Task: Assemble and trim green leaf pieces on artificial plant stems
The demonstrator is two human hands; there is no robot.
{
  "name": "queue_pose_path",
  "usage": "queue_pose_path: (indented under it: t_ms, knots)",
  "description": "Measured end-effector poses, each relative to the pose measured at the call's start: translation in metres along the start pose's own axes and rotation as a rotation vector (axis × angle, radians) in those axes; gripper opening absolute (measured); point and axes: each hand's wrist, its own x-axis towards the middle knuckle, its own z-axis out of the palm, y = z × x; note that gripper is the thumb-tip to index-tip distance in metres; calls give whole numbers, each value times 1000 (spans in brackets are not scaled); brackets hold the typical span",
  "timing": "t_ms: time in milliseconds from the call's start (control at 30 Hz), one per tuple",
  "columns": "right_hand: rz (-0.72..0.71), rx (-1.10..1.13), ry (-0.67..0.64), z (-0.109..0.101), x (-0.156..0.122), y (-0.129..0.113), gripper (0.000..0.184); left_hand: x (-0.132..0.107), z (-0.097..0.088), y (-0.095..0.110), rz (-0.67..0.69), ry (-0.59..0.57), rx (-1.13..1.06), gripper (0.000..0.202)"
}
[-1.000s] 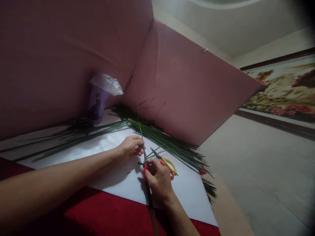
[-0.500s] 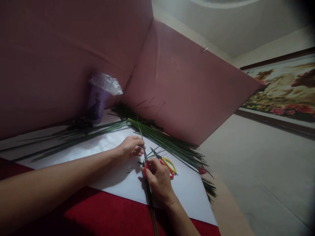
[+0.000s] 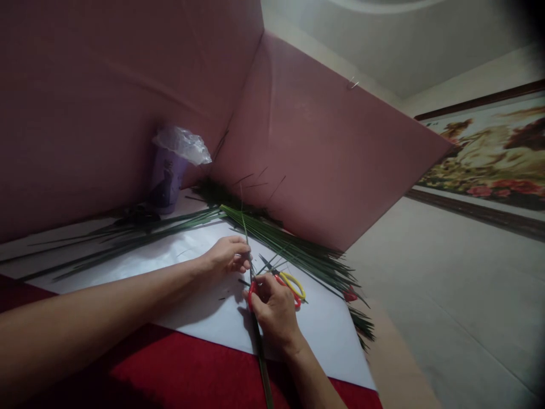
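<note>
My left hand (image 3: 231, 254) is closed, its thumb and fingers pinching a long green leaf blade (image 3: 263, 366). The thin tip of the blade points up and away, and its wide end runs down past my right hand toward the front edge. My right hand (image 3: 276, 309) is closed round red-handled scissors (image 3: 252, 294), whose blades lie close along the leaf just below my left fingers. How far the blades are apart is too small to tell. Right beside my right hand, a second pair of scissors (image 3: 292, 284) with yellow and red handles rests on the white sheet (image 3: 213, 318).
Bundles of long green leaves (image 3: 289, 241) stretch across the back and right of the sheet, with more leaves (image 3: 128, 244) on the left. A purple cup (image 3: 168, 176) topped by clear plastic (image 3: 183, 143) stands behind. Pink panels (image 3: 315, 142) rise at the back; red cloth (image 3: 170, 369) lies in front.
The thin tip of the leaf blade has swung slightly and stands straighter. Both hands keep nearly the same place and grip.
</note>
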Motion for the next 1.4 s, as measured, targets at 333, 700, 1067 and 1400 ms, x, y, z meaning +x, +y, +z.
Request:
queue_pose_path:
  t_ms: [333,700,1067,1400]
  knots:
    - [-1,29,-8,1,1,3,8,0,1,2,0,11,4,11]
    - [3,1,-5,2,0,4,10,1,0,5,30,40,39,11]
    - [-10,29,10,0,0,2,7,0,1,2,2,-4,7,12]
    - [-11,28,5,2,0,3,5,2,-2,7,43,86,47,11]
